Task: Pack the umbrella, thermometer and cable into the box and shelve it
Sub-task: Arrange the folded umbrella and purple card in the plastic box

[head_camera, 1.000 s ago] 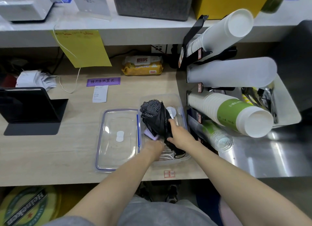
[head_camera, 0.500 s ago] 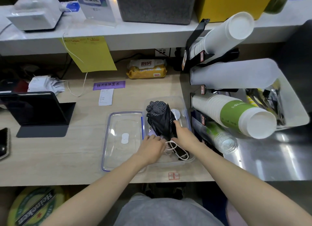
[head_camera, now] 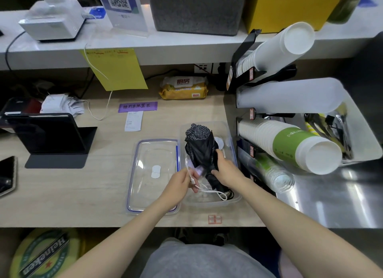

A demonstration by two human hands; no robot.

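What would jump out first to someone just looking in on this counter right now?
Probably the two hands meeting over the clear box at the counter's centre: the left hand pinches the white cable, the right hand holds the black folded umbrella lying in the box. The clear lid lies flat just left of it, and stacked paper cups jut from a rack on the right.

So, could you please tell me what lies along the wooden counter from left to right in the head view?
Phone → tablet on its stand → clear box lid → clear box holding the umbrella → stacked cups in the rack.
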